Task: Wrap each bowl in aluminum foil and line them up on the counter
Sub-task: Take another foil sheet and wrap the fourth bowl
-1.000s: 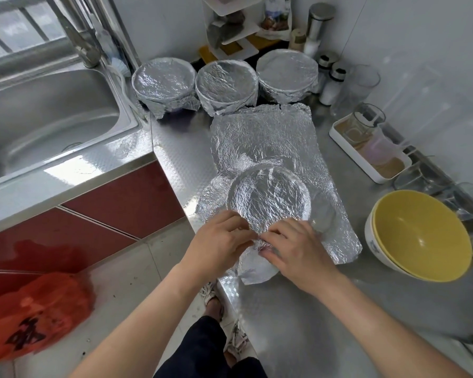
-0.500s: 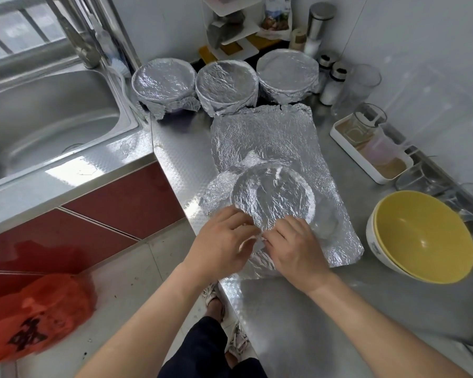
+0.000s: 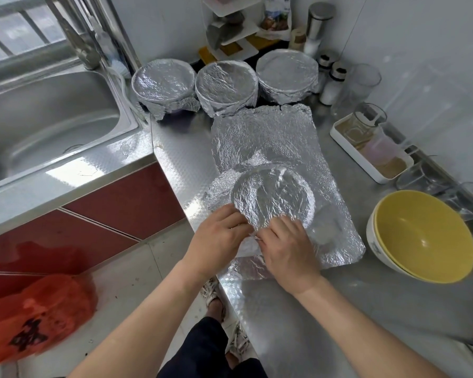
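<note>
Change: the loose flap of the foil sheet [image 3: 262, 132] that hung over the near bench [image 3: 339, 309] edge a second ago is now bunched up against the near rim of the bowl [image 3: 273, 197].
Meaning: the near side looks almost sealed, but foil on the right lies flat, so this wrap seems unfinished.
Left hand [image 3: 219, 236]: fingers curled, grasping foil at the near-left rim.
Right hand [image 3: 287, 246]: pinching the crumpled foil at the near rim.
Bowl: sits on the sheet near the bench front, mouth covered, contents hidden.
Wrapped bowls [image 3: 225, 84]: three in a row at the back, contents hidden.
Yellow bowl [image 3: 421, 233]: unwrapped on the right, nested in a white one, bare inside.
Tray [image 3: 377, 175]: holds glass cups.
</note>
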